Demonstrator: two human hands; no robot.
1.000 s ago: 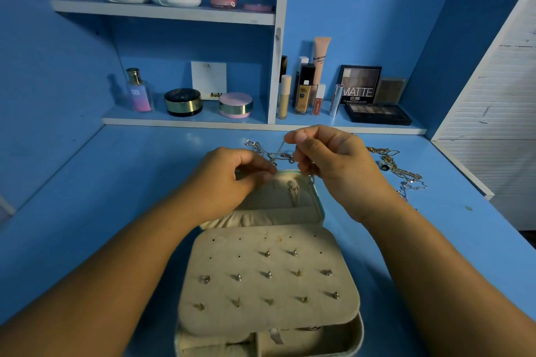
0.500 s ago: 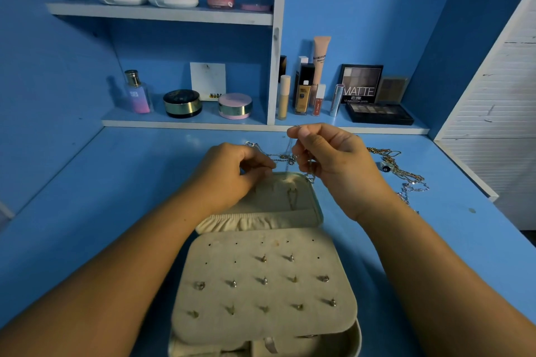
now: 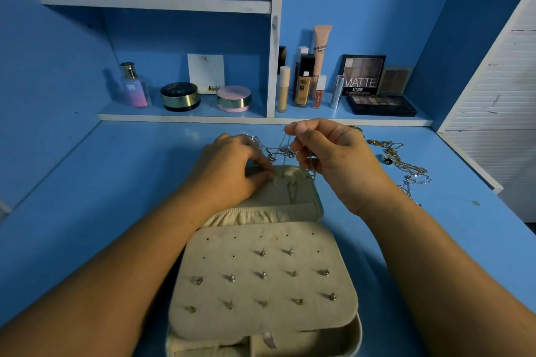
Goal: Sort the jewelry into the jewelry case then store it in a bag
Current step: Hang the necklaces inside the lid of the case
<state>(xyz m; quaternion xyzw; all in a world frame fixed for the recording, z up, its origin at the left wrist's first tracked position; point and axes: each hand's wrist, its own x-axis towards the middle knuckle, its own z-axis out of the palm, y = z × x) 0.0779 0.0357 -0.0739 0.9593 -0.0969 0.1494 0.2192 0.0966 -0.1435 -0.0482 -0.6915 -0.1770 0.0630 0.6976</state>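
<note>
On the low shelf at far left stand a perfume bottle (image 3: 134, 86) and two round compacts (image 3: 179, 96). Below, on the blue desk (image 3: 87, 182), the left hand (image 3: 232, 172) is curled, thumb and forefinger pinched together at the top of the open lid (image 3: 290, 197) of the case (image 3: 342, 336), where a thin strand hangs down the lining. The case sits in the middle of the desk, just before the person, lid laid back away from them. Its beige panel (image 3: 261, 284) covers the base and carries rows of small studs (image 3: 262, 275).

A silver chain (image 3: 277, 150) runs from behind the left knuckles across to the right hand (image 3: 333, 153), above the lid's far edge. The right hand holds it up – thumb and forefinger pinch a strand, the other fingers curled with more chain looped among them.

Further right, a loose heap of chains (image 3: 406, 166) lies on the desk – well apart from the case. Behind it a dark palette (image 3: 381, 104) sits on the shelf.
</note>
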